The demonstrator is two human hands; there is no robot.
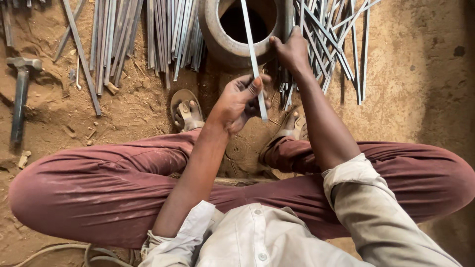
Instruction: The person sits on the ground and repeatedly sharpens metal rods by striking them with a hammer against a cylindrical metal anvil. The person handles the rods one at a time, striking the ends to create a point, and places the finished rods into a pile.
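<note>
A hammer [20,96] lies far left of the hands. The left hand [240,101] grips a metal strip [253,59] angled over the pot [232,34]. The right hand [292,52] seems closed on strips [326,44] beside the pot.

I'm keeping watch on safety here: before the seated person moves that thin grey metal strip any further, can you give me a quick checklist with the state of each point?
1. Left hand grips the thin grey metal strip: ok, fingers wrap its lower part.
2. Strip's upper part lies across the mouth of the round clay pot: ok.
3. Right hand steady: ok, it rests at the pot's rim beside the pile of grey metal strips.
4. Feet clear of the strip's lower end: cannot tell; the sandalled foot is close by.
5. Dark metal hammer out of the way: ok, on the dirt far to the left.
6. Hand protection: not ok, both hands are bare.
</note>
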